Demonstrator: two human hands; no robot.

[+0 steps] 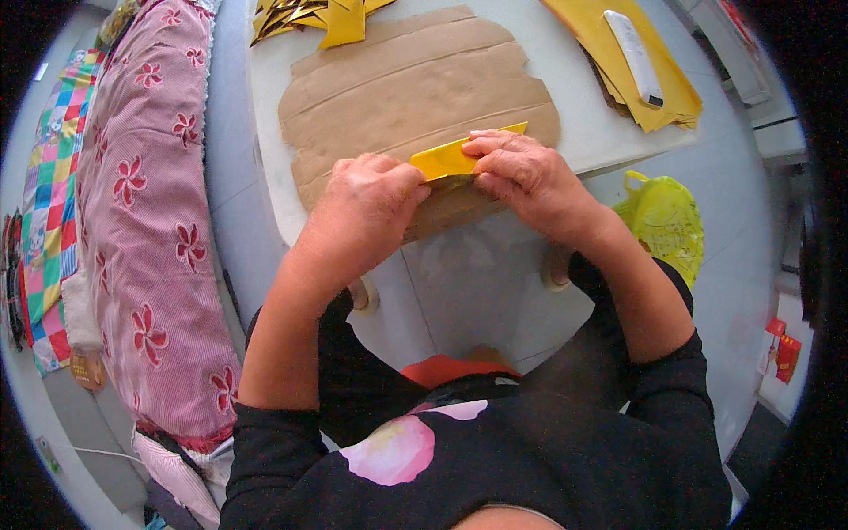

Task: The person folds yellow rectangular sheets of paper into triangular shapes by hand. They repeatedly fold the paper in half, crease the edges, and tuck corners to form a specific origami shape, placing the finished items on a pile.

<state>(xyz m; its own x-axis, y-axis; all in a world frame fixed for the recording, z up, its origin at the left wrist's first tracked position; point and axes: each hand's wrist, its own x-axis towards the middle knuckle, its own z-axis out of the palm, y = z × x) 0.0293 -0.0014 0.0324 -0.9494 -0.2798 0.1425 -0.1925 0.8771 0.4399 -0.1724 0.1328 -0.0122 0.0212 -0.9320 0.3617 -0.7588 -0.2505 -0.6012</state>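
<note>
A folded strip of yellow paper [445, 159] is stretched between my two hands over the near edge of a brown cardboard sheet [411, 93]. My left hand [374, 199] pinches its left end between thumb and fingers. On the right part, the fingers of my right hand [520, 165] lie on top with the thumb below, and a pointed corner sticks out past them. Folded yellow and gold paper pieces [344, 21] lie at the cardboard's far left. Flat yellow sheets [629, 59] are stacked at the right, with a long white object [633, 56] on top.
The white table [268, 179] carries the cardboard and the papers. A yellow-green plastic bag [666, 222] is on the floor at the right, beside my leg. Along the left runs a long piece of furniture under a pink flowered cover [152, 218].
</note>
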